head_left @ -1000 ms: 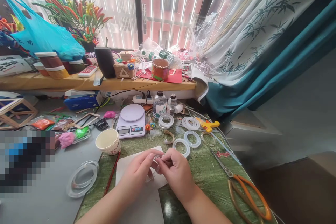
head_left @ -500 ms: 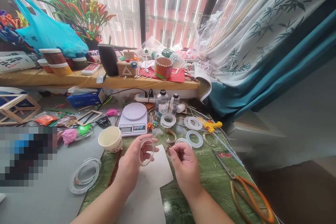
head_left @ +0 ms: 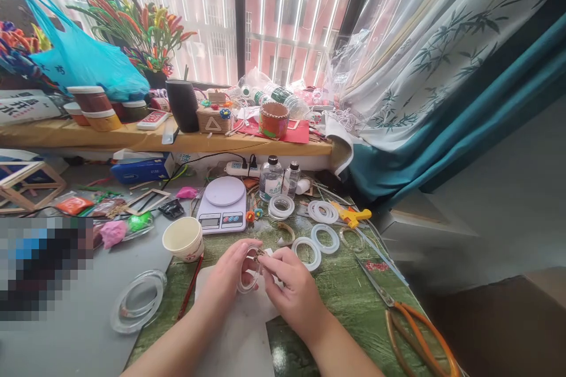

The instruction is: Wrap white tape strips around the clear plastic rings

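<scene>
A clear ring [head_left: 248, 290] stands tilted in my left hand [head_left: 227, 274], whose fingers are closed round its edge. My right hand [head_left: 294, 285] is at the ring's upper right side, thumb and fingers pinching a small brownish piece [head_left: 259, 253] against it; the piece is too small to name. Below both hands lies a white paper sheet [head_left: 234, 330]. Right of them are a white ring mould [head_left: 306, 254], a bluish ring mould [head_left: 325, 238] and a glittery clear ring [head_left: 352, 240]. A curved brownish piece [head_left: 287, 232] rests just behind my hands.
A paper cup [head_left: 183, 240] and a kitchen scale [head_left: 221, 206] stand behind on the left. Two bottles [head_left: 271, 179] are at the back. Orange-handled scissors [head_left: 415, 330] and a yellow glue gun [head_left: 354, 216] lie right. Clear round moulds [head_left: 139, 300] lie left.
My right hand has moved left, bringing the small piece from beside the white mould to the clear ring. The white ring mould is now more exposed. The view has shifted slightly.
</scene>
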Action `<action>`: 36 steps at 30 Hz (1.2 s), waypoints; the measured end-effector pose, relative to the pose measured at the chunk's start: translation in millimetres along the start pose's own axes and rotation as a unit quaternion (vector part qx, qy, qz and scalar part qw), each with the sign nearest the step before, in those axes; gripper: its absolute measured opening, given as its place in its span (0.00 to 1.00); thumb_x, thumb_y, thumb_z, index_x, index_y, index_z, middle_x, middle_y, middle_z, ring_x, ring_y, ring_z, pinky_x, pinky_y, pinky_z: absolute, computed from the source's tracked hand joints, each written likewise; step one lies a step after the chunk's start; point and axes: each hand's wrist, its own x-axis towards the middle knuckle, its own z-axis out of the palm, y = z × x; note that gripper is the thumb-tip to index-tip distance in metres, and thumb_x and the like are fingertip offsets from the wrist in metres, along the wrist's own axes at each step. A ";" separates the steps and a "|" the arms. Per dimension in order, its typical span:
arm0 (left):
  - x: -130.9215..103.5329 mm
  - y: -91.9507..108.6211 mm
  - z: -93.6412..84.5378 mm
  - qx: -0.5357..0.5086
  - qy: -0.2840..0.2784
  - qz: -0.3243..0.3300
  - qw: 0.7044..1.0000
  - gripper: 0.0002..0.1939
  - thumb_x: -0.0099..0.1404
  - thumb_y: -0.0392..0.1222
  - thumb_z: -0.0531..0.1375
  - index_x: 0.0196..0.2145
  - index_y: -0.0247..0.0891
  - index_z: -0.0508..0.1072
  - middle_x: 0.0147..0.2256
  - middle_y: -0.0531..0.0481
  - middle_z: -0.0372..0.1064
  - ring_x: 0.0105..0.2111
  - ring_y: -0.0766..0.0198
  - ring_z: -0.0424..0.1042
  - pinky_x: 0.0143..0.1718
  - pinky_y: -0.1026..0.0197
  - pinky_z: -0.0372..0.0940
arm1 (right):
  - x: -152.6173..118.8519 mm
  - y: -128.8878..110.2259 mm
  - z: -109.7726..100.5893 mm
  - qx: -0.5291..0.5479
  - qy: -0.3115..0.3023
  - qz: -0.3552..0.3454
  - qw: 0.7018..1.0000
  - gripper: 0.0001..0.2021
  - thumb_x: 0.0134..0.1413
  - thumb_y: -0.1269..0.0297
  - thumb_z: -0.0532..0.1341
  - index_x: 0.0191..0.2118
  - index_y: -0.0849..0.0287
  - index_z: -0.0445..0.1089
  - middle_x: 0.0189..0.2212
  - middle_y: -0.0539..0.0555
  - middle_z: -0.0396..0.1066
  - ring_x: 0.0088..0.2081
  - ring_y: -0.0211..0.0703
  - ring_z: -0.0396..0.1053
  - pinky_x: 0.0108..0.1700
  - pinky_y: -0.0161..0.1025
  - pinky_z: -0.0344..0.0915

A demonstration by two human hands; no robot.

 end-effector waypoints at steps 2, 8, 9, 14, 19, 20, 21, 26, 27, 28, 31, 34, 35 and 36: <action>0.3 1.6 -1.0 -0.002 0.002 -0.005 1.000 0.23 0.63 0.61 0.64 0.43 0.39 0.80 0.35 0.44 0.74 0.30 0.60 0.71 0.27 0.63 0.67 | -0.9 3.2 0.7 -0.002 -0.006 0.003 1.000 0.20 0.65 0.70 0.58 0.59 0.49 0.75 0.36 0.56 0.70 0.38 0.48 0.70 0.40 0.44 0.69; -0.1 3.6 -1.1 0.010 0.015 -0.013 1.000 0.20 0.65 0.57 0.62 0.43 0.39 0.81 0.41 0.42 0.78 0.35 0.58 0.74 0.30 0.63 0.68 | -5.6 6.1 1.3 0.021 -0.040 -0.020 0.999 0.22 0.68 0.70 0.55 0.62 0.46 0.72 0.40 0.58 0.72 0.41 0.50 0.71 0.45 0.47 0.69; 0.4 3.2 -1.2 0.011 0.016 -0.013 1.000 0.19 0.65 0.56 0.62 0.43 0.38 0.81 0.41 0.43 0.78 0.34 0.58 0.74 0.30 0.63 0.68 | -5.6 5.7 0.9 0.023 -0.034 -0.017 0.999 0.21 0.68 0.69 0.55 0.62 0.46 0.72 0.40 0.58 0.71 0.41 0.50 0.71 0.45 0.47 0.69; 2.1 2.1 -3.0 -0.040 0.002 -0.021 0.999 0.22 0.65 0.59 0.63 0.44 0.37 0.79 0.39 0.43 0.78 0.31 0.59 0.75 0.30 0.61 0.70 | -4.4 4.6 -0.6 0.027 0.016 0.009 0.999 0.19 0.69 0.68 0.56 0.59 0.46 0.75 0.40 0.58 0.75 0.40 0.50 0.73 0.44 0.46 0.69; -4.1 3.1 -2.7 -0.042 0.000 0.024 0.999 0.24 0.66 0.61 0.62 0.47 0.39 0.78 0.44 0.42 0.79 0.38 0.57 0.75 0.36 0.61 0.71 | -6.5 4.5 0.4 -0.014 0.006 0.006 1.000 0.18 0.69 0.65 0.57 0.58 0.45 0.75 0.34 0.58 0.78 0.33 0.51 0.72 0.37 0.46 0.68; -5.0 2.9 -2.1 -0.038 -0.004 0.026 0.999 0.24 0.66 0.61 0.62 0.47 0.39 0.78 0.44 0.42 0.79 0.38 0.57 0.75 0.35 0.61 0.71 | -7.2 4.9 0.8 -0.024 0.006 0.005 1.000 0.18 0.69 0.65 0.57 0.59 0.45 0.75 0.32 0.58 0.78 0.32 0.50 0.72 0.36 0.45 0.68; -5.2 2.7 -1.5 -0.036 -0.006 0.020 0.999 0.23 0.66 0.61 0.62 0.47 0.39 0.78 0.44 0.42 0.79 0.37 0.57 0.74 0.34 0.61 0.71 | -7.7 5.4 1.1 -0.036 0.005 0.002 0.999 0.18 0.69 0.65 0.57 0.59 0.46 0.75 0.32 0.58 0.78 0.31 0.50 0.72 0.36 0.45 0.67; 2.6 0.0 -2.9 -0.048 0.008 -0.027 0.998 0.24 0.65 0.60 0.63 0.45 0.37 0.79 0.42 0.41 0.79 0.32 0.59 0.73 0.28 0.64 0.67 | -8.4 8.1 1.4 -0.131 -0.026 -0.030 0.991 0.18 0.71 0.66 0.55 0.59 0.50 0.76 0.30 0.58 0.79 0.30 0.49 0.73 0.35 0.44 0.67; 4.8 -0.6 -4.3 -0.049 0.010 -0.028 0.998 0.24 0.64 0.60 0.63 0.44 0.37 0.79 0.42 0.41 0.79 0.32 0.60 0.73 0.28 0.64 0.67 | -8.3 8.1 1.6 -0.146 -0.030 -0.038 0.988 0.18 0.71 0.67 0.55 0.59 0.50 0.75 0.30 0.58 0.78 0.31 0.49 0.73 0.35 0.43 0.67; 6.8 -1.1 -5.8 -0.050 0.011 -0.030 0.998 0.24 0.64 0.61 0.64 0.44 0.37 0.79 0.42 0.42 0.79 0.32 0.60 0.73 0.29 0.64 0.67 | -8.2 8.0 2.0 -0.160 -0.031 -0.049 0.985 0.19 0.71 0.67 0.54 0.60 0.50 0.75 0.31 0.58 0.78 0.32 0.49 0.74 0.35 0.42 0.67; 10.3 -1.8 -8.5 -0.057 0.011 -0.038 0.998 0.27 0.64 0.64 0.62 0.46 0.37 0.78 0.43 0.43 0.79 0.35 0.58 0.75 0.33 0.62 0.68 | -8.2 8.0 3.8 -0.190 -0.029 -0.084 0.978 0.21 0.70 0.70 0.53 0.63 0.51 0.71 0.33 0.57 0.78 0.33 0.47 0.74 0.35 0.40 0.68; 9.5 -0.6 -6.6 -0.055 0.026 -0.045 0.997 0.29 0.64 0.66 0.61 0.46 0.36 0.78 0.43 0.43 0.79 0.34 0.59 0.74 0.33 0.61 0.69 | -8.4 10.2 4.2 -0.189 -0.030 -0.096 0.977 0.22 0.68 0.74 0.53 0.63 0.53 0.71 0.39 0.57 0.79 0.37 0.45 0.75 0.39 0.37 0.70; 8.4 0.1 -5.2 -0.049 0.036 -0.042 0.997 0.29 0.63 0.66 0.61 0.46 0.37 0.78 0.43 0.44 0.78 0.35 0.59 0.74 0.32 0.62 0.69 | -8.4 11.3 3.8 -0.187 -0.024 -0.096 0.977 0.22 0.68 0.74 0.53 0.62 0.53 0.71 0.39 0.57 0.79 0.38 0.45 0.75 0.40 0.37 0.70; 7.2 0.7 -3.8 -0.036 0.040 -0.036 0.998 0.29 0.63 0.65 0.62 0.46 0.37 0.78 0.44 0.44 0.78 0.35 0.59 0.74 0.32 0.62 0.69 | -8.4 12.4 3.2 -0.189 -0.017 -0.096 0.977 0.22 0.69 0.74 0.53 0.61 0.54 0.72 0.39 0.57 0.79 0.39 0.44 0.75 0.41 0.37 0.70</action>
